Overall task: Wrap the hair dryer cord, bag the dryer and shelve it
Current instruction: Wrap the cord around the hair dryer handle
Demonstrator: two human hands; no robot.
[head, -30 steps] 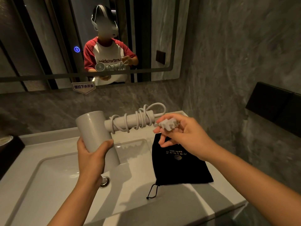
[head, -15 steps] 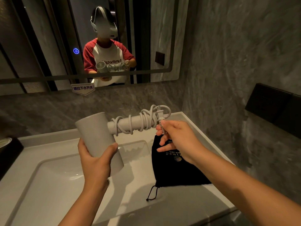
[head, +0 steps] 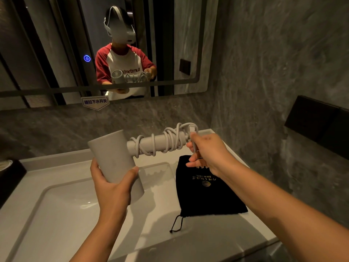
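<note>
A pale grey hair dryer [head: 113, 156] is held over the sink, its handle pointing right. My left hand [head: 111, 184] grips the barrel from below. The white cord [head: 166, 142] is coiled several times round the handle. My right hand [head: 205, 154] is at the handle's end, fingers pinched on the plug end of the cord, which is mostly hidden by the fingers. A black drawstring bag [head: 205, 197] with gold print lies flat on the counter right of the basin, under my right hand.
A white sink basin [head: 62, 214] is set in the white counter [head: 207, 241]. A mirror [head: 56, 44] hangs behind, showing a person. Grey stone walls close the back and right, with a black wall box [head: 319, 125] on the right. A dark object [head: 9, 176] sits at the counter's far left.
My right hand carried the plug from in front of the handle up to the handle's end and pressed it in among the coils. The dryer shifted slightly right and up.
</note>
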